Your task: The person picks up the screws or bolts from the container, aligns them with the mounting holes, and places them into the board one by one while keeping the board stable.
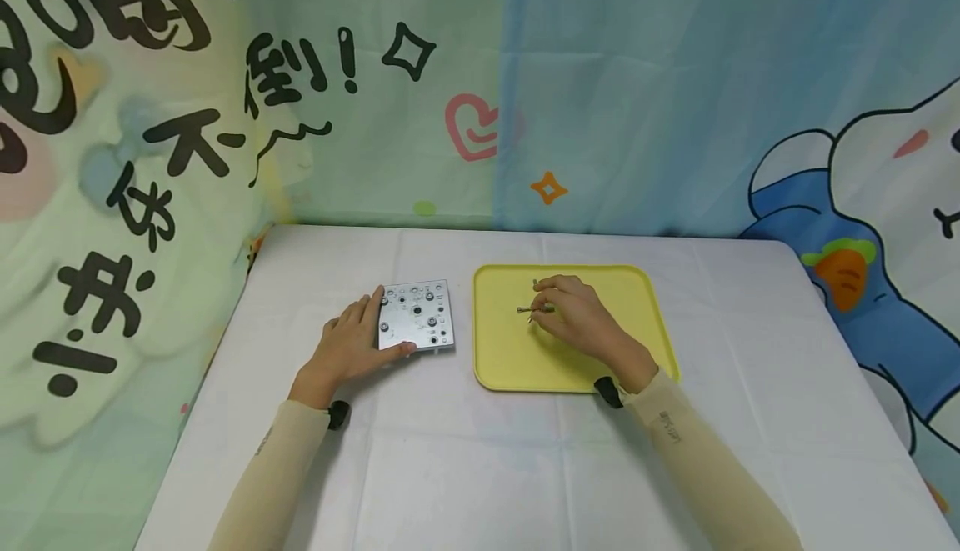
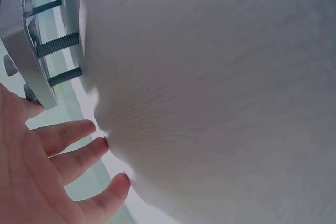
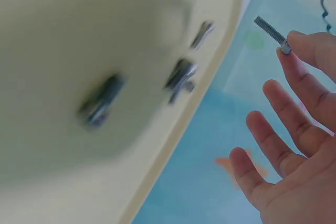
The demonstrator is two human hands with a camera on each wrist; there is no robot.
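A square silver metal plate (image 1: 405, 322) with holes and several screw heads lies on the left of the table. My left hand (image 1: 352, 343) grips it, thumb along the near edge and index finger at the far left corner. Threaded shanks (image 2: 58, 44) stick out from the plate's underside in the left wrist view. Over the yellow tray (image 1: 502, 363), my right hand (image 1: 573, 313) pinches a small bolt (image 3: 271, 32) by its head between thumb and index finger. Its other fingers are spread. Loose metal fasteners (image 3: 179, 74) lie on the tray below, blurred in the right wrist view.
The table (image 1: 450, 468) is covered with a white cloth. Behind it hangs a printed backdrop (image 1: 637, 101) with lettering and a cartoon figure. The tray's raised rim (image 1: 555, 390) stands to the right of the plate, with a strip of cloth between them.
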